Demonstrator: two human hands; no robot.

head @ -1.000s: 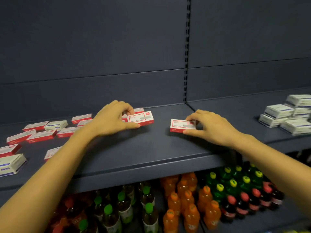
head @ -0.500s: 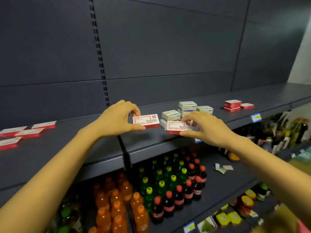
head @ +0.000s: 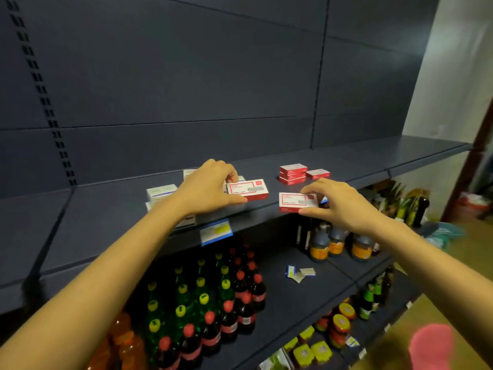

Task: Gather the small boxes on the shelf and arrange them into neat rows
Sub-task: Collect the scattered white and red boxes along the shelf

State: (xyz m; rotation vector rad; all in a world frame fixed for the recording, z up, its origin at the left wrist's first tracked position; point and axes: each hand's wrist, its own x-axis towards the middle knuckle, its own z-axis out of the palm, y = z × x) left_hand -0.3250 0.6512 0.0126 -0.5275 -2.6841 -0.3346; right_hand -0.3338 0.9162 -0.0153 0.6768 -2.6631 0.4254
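Note:
My left hand (head: 210, 186) grips a small red-and-white box (head: 248, 189) just above the dark blue shelf (head: 106, 217). My right hand (head: 340, 202) pinches a second red-and-white box (head: 294, 202) at the shelf's front edge. Behind them a short stack of red boxes (head: 293, 174) stands on the shelf, with a single red box (head: 318, 173) beside it on the right. Grey-white boxes (head: 161, 192) sit to the left, partly hidden behind my left wrist.
A blue price tag (head: 216, 232) hangs on the shelf's front edge. Below are rows of green, red and orange bottles (head: 213, 303), dark jars (head: 337, 243) and loose small packets (head: 300, 273). The shelf runs on to the right toward a pale wall.
Both hands have carried their red boxes to the right along the shelf, past the grey-white boxes, and now hover close to the stack of red boxes. The view has swung right.

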